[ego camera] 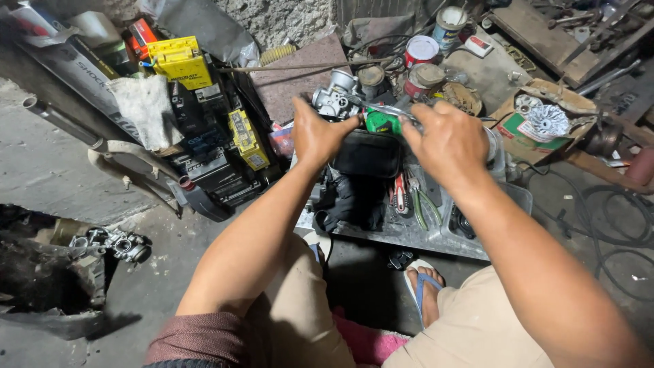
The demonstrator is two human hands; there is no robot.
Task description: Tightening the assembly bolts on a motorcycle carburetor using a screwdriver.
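- Bent knees in beige shorts and a sandalled foot [424, 289] are seen lowest in view, over the concrete floor [48, 170].
- A black pouch [368, 154] is held above the metal tray [507, 197], near its far edge; the left hand [317, 135] is closed on the pouch's left end.
- The right hand [446, 140] is closed at the pouch's right end, beside a green object [383, 123].
- The step is judged to be handling of the pouch; steady holding from both sides is called for.
- Pliers [400, 194] lie on the tray.
- Fingertips are hidden; the green object cannot be identified.
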